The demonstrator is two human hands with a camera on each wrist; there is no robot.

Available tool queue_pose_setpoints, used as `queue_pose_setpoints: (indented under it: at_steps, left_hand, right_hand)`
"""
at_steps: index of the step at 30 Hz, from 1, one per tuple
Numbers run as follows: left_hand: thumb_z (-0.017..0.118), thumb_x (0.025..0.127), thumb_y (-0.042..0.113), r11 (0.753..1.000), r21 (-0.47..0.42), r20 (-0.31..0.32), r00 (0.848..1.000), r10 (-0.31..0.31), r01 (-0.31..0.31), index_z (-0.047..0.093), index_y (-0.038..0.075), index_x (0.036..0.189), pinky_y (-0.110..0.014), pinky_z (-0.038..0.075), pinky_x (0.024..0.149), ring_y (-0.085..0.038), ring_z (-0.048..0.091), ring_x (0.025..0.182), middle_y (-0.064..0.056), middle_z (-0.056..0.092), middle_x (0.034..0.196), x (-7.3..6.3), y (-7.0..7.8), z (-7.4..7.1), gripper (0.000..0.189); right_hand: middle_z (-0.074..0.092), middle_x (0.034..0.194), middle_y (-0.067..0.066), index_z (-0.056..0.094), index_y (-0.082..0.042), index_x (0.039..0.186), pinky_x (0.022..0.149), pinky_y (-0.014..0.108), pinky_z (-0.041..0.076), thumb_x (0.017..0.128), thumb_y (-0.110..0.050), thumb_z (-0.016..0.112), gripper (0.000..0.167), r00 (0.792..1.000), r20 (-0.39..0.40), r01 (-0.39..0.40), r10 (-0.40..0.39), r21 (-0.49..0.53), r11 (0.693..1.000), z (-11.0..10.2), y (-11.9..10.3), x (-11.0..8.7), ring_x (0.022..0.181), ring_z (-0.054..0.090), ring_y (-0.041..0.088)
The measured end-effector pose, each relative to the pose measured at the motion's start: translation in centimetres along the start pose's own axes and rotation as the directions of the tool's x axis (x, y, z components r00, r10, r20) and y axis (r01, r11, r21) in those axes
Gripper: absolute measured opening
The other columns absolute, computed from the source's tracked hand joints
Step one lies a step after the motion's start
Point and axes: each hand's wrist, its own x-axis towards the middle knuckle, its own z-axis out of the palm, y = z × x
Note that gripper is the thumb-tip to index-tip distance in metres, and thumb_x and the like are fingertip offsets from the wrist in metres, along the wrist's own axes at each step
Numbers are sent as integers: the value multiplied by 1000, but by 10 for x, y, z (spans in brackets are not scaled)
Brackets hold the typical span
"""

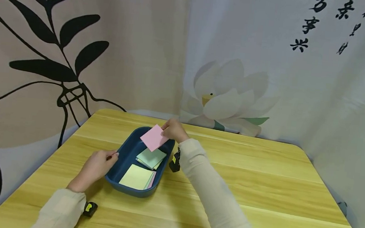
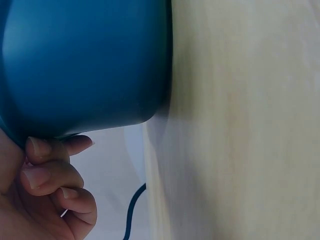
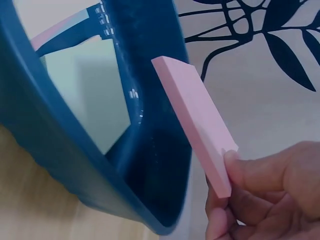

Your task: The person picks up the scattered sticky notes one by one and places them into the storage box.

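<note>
My right hand (image 1: 175,130) pinches a pink sticky note pad (image 1: 154,137) by one corner, tilted above the far end of a dark blue plastic storage bin (image 1: 114,180). In the right wrist view, thumb and fingers clasp the pad (image 3: 196,122) near its lower end. My left hand (image 1: 98,166) grips the bin's left rim; the left wrist view shows its curled fingers (image 2: 47,175) right at the edge. Inside the bin, a pale green sticky note pad (image 1: 151,157) lies mid-floor over a yellow one. Nearer me, a pale yellow pad (image 1: 135,177) overlaps green and pink ones.
The bin stands on a wood-grain table (image 1: 260,193), toward its left side. Behind the table hangs a curtain (image 1: 142,52) printed with leaves, a lotus and characters. Both wrists carry small black devices, one (image 1: 90,209) on the left.
</note>
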Motion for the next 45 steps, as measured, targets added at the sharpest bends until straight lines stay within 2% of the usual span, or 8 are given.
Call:
queue_pose_setpoints:
  at_steps: [12, 19, 28, 31, 33, 36, 40, 45]
  left_hand:
    - [48, 99, 18, 1000, -10, -4, 1000, 7, -7, 56, -11, 127, -25, 33, 45, -14, 40, 50, -5, 48, 62, 2, -2, 2, 41]
    - [48, 99, 19, 1000, -7, -2, 1000, -8, 7, 55, -10, 129, -25, 32, 45, -14, 38, 50, -4, 44, 61, 2, -3, 1, 42]
    - [49, 99, 17, 1000, -5, -9, 1000, 1, -1, 56, -11, 127, -26, 33, 47, -15, 41, 54, -17, 64, 79, 2, -4, 1, 41]
    - [49, 99, 18, 1000, -9, -3, 1000, -4, 4, 56, -11, 128, -26, 33, 46, -14, 40, 52, -12, 58, 70, 2, -3, 1, 41]
    - [49, 99, 18, 1000, -9, -1, 1000, -5, 5, 55, -11, 128, -26, 32, 46, -14, 39, 51, -7, 52, 65, 2, -3, 1, 41]
    - [49, 99, 18, 1000, -3, -3, 1000, 0, 0, 56, -11, 128, -26, 32, 46, -14, 39, 51, -6, 52, 64, 2, -3, 1, 41]
    - [48, 99, 18, 1000, 1, -6, 1000, 2, -2, 56, -11, 128, -26, 32, 46, -14, 39, 51, -7, 52, 65, 2, -3, 1, 41]
    - [49, 98, 17, 1000, 6, -10, 1000, 12, -12, 56, -12, 126, -26, 32, 46, -14, 39, 52, -6, 51, 64, 2, -2, 1, 41]
  right_hand:
    - [67, 112, 17, 70, 4, 110, 74, 31, 55, 88, 0, 64, 23, 1000, 16, -19, 21, -125, 992, 24, 6, 7, 91, 67, 24]
    - [69, 105, 14, 72, 2, 104, 73, 29, 54, 86, 0, 65, 19, 999, 37, -14, 22, -197, 980, 35, 2, 7, 85, 64, 20]
    - [70, 101, 11, 72, 0, 98, 69, 29, 52, 88, -1, 61, 15, 998, 56, 5, 12, -295, 956, 41, 4, 6, 78, 59, 18]
    - [68, 93, 9, 70, -1, 94, 65, 27, 50, 89, 0, 59, 12, 999, 51, 16, 1, -323, 946, 44, 6, 7, 73, 56, 16]
    - [63, 80, 6, 66, -3, 83, 58, 24, 45, 90, -1, 58, 11, 999, 50, 25, -8, -351, 936, 46, 7, 8, 66, 51, 14]
    - [42, 60, 1, 50, -8, 63, 49, 23, 32, 91, -1, 54, 29, 998, 61, 40, -18, -385, 922, 48, 9, 10, 53, 35, 12]
    - [26, 56, -1, 34, -11, 59, 47, 24, 25, 93, -1, 52, 40, 997, 71, 45, -18, -403, 914, 51, 11, 10, 50, 24, 12]
    - [45, 67, 1, 53, -8, 74, 54, 26, 37, 95, -5, 53, 22, 998, 51, 47, -26, -459, 887, 51, 9, 5, 57, 41, 14]
